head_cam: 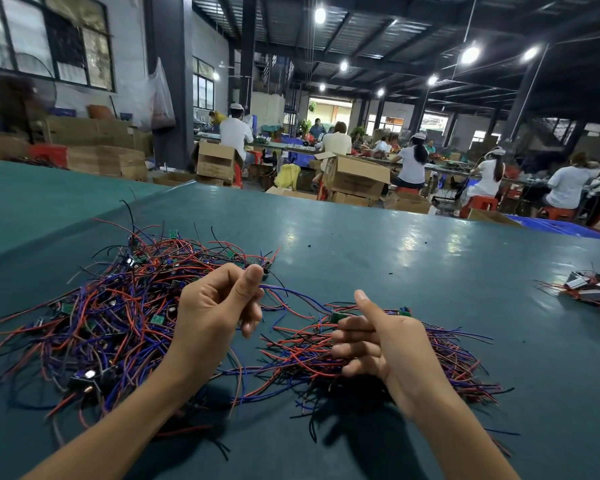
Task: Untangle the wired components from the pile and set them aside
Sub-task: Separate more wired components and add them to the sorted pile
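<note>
A big tangled pile (111, 306) of red, blue and black wires with small green boards lies on the left of the green table (395, 258). My left hand (219, 306) is raised over its right edge, fingers curled, pinching a blue wire that runs right. A smaller, straighter bundle of wired components (440, 351) lies to the right. My right hand (374, 341) hovers over this bundle with fingers loosely curled and thumb up; a small green board (338, 317) sits at its fingertips, and I cannot tell if it is gripped.
Another small heap of wired parts (596, 289) sits at the table's far right edge. Beyond the table stand cardboard boxes (354, 178) and several seated workers at benches. Small black specks dot the table's middle.
</note>
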A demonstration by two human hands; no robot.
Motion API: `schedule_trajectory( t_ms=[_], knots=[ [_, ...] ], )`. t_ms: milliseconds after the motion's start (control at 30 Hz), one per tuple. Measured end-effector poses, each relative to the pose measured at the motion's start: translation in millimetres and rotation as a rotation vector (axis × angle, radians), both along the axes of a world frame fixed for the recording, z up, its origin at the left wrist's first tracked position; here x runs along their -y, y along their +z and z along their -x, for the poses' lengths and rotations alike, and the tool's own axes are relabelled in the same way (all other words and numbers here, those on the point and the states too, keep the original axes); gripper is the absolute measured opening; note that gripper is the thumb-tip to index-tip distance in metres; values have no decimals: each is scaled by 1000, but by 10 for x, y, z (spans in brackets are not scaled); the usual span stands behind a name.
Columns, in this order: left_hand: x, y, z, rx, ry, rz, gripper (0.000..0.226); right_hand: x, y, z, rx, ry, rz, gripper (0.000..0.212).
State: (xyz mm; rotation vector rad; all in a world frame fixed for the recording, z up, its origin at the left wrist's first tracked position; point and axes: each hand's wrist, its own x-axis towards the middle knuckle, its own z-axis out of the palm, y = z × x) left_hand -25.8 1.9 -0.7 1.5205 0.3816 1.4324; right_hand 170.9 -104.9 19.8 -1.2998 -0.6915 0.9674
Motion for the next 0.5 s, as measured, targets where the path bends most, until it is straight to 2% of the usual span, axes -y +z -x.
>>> schedule_trajectory(
  t_ms=[133, 200, 267, 367, 500],
  knots=[
    [-22, 29, -8, 135, -208, 157, 51, -11, -21, 20, 31, 22, 18, 56],
    [-50, 35, 9, 166, -283, 179, 49, -9, -37, 29, 91, 32, 19, 57],
    [-79, 38, 28, 160, -324, 185, 52, -7, -46, 27, 67, 32, -47, 54],
    [-107, 8, 39, 86, -287, 172, 58, 17, 5, -39, -116, 5, -222, 37],
    [-109, -67, 21, -115, -170, 61, 41, 47, 76, -217, -243, -87, -318, 22]
  ],
)
